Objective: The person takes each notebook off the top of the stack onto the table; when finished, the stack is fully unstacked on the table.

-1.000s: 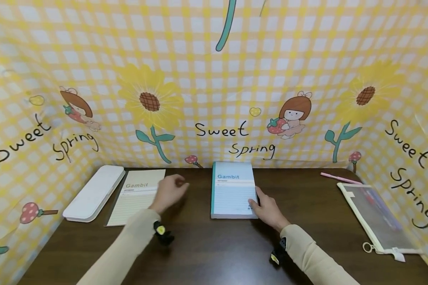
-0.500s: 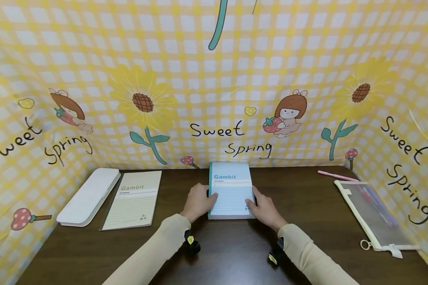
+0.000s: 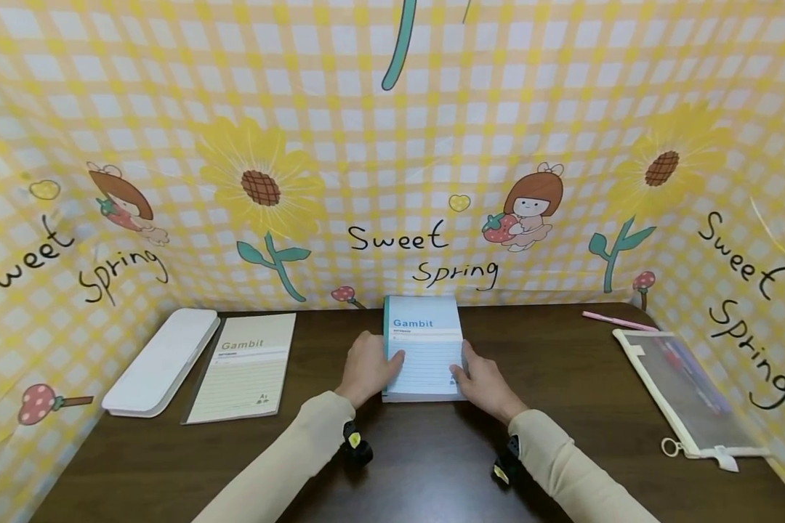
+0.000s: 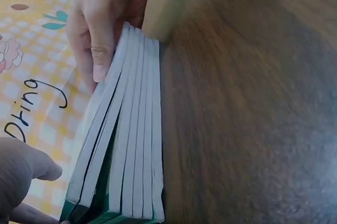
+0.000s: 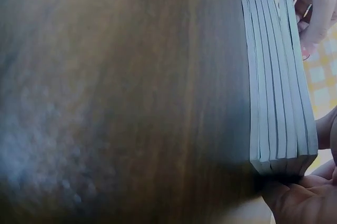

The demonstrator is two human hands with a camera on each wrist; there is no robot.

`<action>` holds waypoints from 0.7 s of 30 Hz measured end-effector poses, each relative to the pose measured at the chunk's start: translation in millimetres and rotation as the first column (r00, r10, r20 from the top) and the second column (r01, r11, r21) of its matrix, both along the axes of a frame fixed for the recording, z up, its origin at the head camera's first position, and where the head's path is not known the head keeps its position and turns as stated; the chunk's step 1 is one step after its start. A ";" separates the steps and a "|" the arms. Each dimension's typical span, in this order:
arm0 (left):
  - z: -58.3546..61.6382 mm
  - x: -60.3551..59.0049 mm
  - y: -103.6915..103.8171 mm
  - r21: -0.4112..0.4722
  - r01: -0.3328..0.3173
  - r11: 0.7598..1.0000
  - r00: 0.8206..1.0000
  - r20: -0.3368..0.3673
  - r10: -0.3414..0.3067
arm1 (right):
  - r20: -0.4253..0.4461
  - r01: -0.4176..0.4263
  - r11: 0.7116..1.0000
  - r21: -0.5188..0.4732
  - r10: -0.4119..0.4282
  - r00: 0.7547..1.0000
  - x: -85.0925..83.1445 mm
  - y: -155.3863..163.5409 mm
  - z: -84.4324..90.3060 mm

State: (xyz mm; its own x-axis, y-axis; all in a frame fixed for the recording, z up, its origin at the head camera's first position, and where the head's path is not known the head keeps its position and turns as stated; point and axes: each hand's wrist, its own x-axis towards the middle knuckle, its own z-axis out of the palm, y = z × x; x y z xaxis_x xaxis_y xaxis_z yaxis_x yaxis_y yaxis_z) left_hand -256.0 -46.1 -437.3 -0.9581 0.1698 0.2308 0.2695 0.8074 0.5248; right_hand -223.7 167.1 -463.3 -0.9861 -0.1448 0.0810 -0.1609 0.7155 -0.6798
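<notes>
A stack of several notebooks [image 3: 425, 359] lies on the dark table, a blue-white Gambit cover with a teal spine on top. My left hand [image 3: 366, 367] grips its left edge, thumb over the cover. My right hand [image 3: 487, 381] holds the lower right edge, its thumb also on the cover. In the left wrist view, the upper notebooks [image 4: 100, 139] are raised at the spine side, leaving a wedge-shaped gap above the lower notebooks [image 4: 138, 139]. The left fingers beneath are mostly hidden. The right wrist view shows the stacked page edges [image 5: 276, 81] between both hands.
Left of the stack lie a beige Gambit notebook [image 3: 245, 370] and a white case [image 3: 163, 363]. At the right are a mesh zip pouch [image 3: 687, 392] with pens inside and a pink pen [image 3: 618, 321]. A yellow checked cloth [image 3: 392, 160] surrounds the table's back and sides.
My left hand has moved right from over the beige notebook to the stack's left edge and taken hold there. The right hand stays on the right edge. The head view shifted slightly.
</notes>
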 end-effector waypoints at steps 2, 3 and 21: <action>1.5 1.2 0.3 -0.010 0.002 1.000 1.000 -0.016 -0.002 | 0.005 -0.008 1.000 0.002 0.008 1.000 0.1 -0.7 -0.1; 2.6 1.6 0.7 -0.015 0.006 1.000 1.000 -0.023 -0.006 | 0.006 -0.009 1.000 0.006 0.009 1.000 0.2 -0.8 0.1; 10.7 -15.3 10.1 0.568 -0.142 0.811 0.897 0.420 -0.137 | -0.005 0.010 1.000 -0.015 -0.010 1.000 0.9 0.4 -1.2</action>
State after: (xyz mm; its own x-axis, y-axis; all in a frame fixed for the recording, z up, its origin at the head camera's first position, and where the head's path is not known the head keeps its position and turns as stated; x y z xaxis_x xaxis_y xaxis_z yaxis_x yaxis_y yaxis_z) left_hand -271.3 -36.0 -426.6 -0.9802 0.1379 -0.1424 -0.0922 0.3189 0.9433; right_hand -222.8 167.5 -464.6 -0.9871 -0.1339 0.0880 -0.1574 0.7069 -0.6895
